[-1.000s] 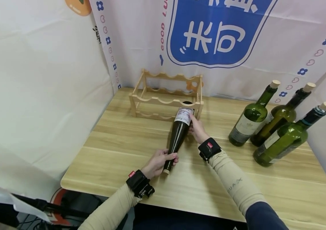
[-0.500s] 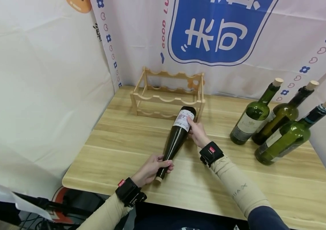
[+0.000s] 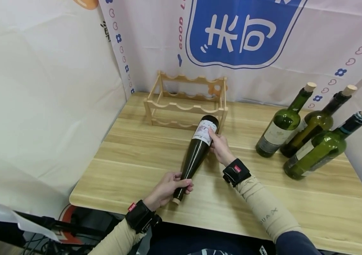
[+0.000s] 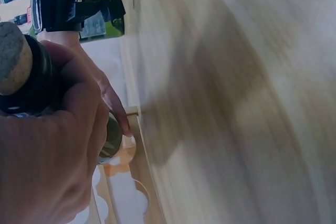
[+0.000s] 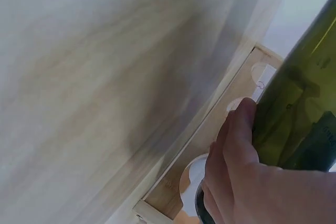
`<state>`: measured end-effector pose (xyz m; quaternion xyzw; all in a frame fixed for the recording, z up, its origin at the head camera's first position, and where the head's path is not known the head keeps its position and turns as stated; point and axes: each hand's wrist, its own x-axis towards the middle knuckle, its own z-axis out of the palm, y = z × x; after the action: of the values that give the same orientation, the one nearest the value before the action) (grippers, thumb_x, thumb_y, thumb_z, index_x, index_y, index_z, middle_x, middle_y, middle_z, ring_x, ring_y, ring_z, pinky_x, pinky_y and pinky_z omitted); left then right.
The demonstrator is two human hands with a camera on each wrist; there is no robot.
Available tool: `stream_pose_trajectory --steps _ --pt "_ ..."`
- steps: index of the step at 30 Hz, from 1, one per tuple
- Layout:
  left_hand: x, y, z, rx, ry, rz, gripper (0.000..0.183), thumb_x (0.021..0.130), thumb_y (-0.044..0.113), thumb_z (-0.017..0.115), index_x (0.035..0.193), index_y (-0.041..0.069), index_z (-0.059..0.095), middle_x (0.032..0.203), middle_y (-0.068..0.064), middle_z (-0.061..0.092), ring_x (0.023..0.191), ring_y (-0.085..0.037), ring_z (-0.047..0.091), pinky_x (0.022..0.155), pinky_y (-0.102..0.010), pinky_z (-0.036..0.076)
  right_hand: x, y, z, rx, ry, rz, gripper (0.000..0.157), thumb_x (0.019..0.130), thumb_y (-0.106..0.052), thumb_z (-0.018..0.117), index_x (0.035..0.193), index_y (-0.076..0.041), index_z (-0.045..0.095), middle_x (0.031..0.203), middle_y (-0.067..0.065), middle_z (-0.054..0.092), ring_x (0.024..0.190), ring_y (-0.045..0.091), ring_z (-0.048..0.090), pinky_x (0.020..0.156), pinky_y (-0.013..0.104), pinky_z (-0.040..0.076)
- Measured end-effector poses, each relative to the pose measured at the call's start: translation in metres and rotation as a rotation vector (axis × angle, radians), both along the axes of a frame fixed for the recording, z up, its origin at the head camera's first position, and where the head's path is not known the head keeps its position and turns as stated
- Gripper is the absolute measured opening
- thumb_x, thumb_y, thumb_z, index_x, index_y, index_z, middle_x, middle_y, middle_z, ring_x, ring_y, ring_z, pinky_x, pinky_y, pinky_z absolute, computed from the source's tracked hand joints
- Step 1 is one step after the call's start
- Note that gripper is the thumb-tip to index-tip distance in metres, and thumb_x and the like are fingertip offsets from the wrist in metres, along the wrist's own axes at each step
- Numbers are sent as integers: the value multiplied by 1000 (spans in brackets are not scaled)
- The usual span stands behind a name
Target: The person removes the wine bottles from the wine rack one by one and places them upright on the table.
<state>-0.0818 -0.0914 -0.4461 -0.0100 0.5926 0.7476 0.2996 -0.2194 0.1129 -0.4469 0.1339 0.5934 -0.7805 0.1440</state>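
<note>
A dark green wine bottle [image 3: 196, 152] with a white label lies slantwise in both hands, its corked neck toward the table's front edge and its base toward the rack. My left hand [image 3: 172, 186] grips the neck just above the cork [image 4: 14, 59]. Near the base, my right hand [image 3: 220, 146] holds the bottle's side, thumb on the label; the right wrist view shows its fingers curled under the green glass [image 5: 299, 93]. The wooden wine rack [image 3: 185, 107] stands behind, and the bottle's base is in front of its right end, overlapping the front rail in the head view.
Three corked green wine bottles stand at the right: one with a pale label [image 3: 276, 132], one behind it [image 3: 318, 122], and one nearer [image 3: 324, 148]. A printed cloth [image 3: 155, 53] hangs behind the table [image 3: 129, 170]. The table's front edge is close to my left wrist.
The bottle's base has come out from behind the rack's front rail, and both hands have drawn the bottle toward the front edge. In the last half second it has barely moved.
</note>
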Motion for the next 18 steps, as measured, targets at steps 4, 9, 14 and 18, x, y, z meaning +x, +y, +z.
stream_pose_trajectory --steps 4,9,14,18 --pt "2 1 3 2 13 -5 40 94 6 61 121 -18 45 87 -7 68 76 -11 68 71 -22 59 2 2 4 -5 13 15 58 101 -40 46 140 3 41 98 1 62 79 9 66 73 23 56" --pt "5 2 10 17 35 -4 43 93 7 62 121 -20 44 87 -8 69 75 -11 68 71 -23 59 5 2 13 -33 31 7 59 100 -40 47 138 5 41 95 1 63 80 9 67 71 22 56" --pt "8 3 21 3 47 -1 34 92 8 63 115 -14 50 86 -7 69 74 -12 69 71 -25 60 7 3 24 -4 53 13 60 100 -41 47 136 6 42 93 1 64 78 8 67 69 21 56" --pt "11 4 31 -10 67 5 30 92 9 65 111 -11 53 84 -5 70 74 -13 69 70 -26 60 9 3 31 16 70 25 60 100 -43 46 135 6 44 96 1 63 79 9 66 71 23 56"
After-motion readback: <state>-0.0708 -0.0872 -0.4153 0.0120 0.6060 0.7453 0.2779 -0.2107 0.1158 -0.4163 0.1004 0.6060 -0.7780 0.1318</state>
